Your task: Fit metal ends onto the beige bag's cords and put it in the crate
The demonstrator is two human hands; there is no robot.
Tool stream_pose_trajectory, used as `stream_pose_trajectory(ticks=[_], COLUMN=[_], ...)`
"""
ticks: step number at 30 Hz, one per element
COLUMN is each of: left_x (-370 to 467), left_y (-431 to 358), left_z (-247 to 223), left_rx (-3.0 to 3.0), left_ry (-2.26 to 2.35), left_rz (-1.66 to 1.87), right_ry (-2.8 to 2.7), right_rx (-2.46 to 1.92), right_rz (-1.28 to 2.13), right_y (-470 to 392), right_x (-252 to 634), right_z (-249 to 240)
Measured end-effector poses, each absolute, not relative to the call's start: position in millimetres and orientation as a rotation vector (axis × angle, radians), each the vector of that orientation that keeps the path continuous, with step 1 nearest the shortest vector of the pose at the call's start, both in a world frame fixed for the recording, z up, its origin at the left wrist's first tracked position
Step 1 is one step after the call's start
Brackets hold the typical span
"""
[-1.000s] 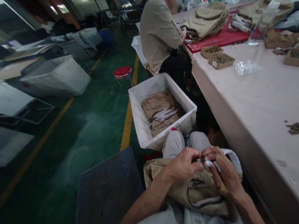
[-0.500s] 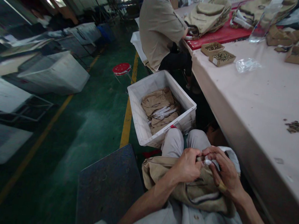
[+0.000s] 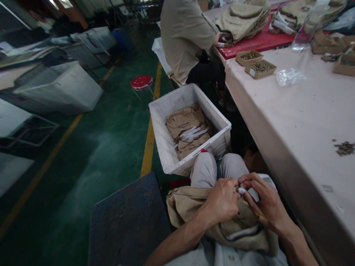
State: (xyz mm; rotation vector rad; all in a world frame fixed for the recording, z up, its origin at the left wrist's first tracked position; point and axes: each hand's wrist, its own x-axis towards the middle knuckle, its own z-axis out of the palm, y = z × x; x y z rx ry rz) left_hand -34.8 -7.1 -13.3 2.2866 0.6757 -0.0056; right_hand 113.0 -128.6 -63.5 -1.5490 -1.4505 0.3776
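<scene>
Cloth [image 3: 188, 204], tan and bunched, lies just below the grip, where the left hand [image 3: 224, 200] and right hand [image 3: 265, 198] meet, fingertips apparently pinched closed on a small white piece [image 3: 241, 190]. Work on this piece looks unfinished, though the fingers hide its detail and how much is done cannot be told. Beyond the grip, a white crate [image 3: 222, 141] holds folded tan pieces [image 3: 184, 121], finished or not I cannot tell, while loose metal bits [image 3: 346, 148] lie on the table [image 3: 302, 104] to its right, well apart from both hands.
</scene>
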Motion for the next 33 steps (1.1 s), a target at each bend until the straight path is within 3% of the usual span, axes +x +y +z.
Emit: stream_pose_trajectory(ticks=[6, 17, 33], left_x=[-32.7, -32.6, -40.4], left_y=[2.2, 5.2, -6.7], left_z=[-11.3, -7.6, -19.0], left_rx=[2.243, 2.041, 2.209], left_ry=[0.558, 0.610, 0.640], left_rz=[-0.136, -0.068, 0.043], right_ry=[-1.557, -1.492, -1.247], right_rx=[-1.587, -1.524, -1.540], right_rz=[0.460, 0.464, 0.668], right_y=[-127.2, -135.6, -127.8], right_x=[117.5, 117.0, 119.3], right_z=[-60.1, -67.0, -58.0])
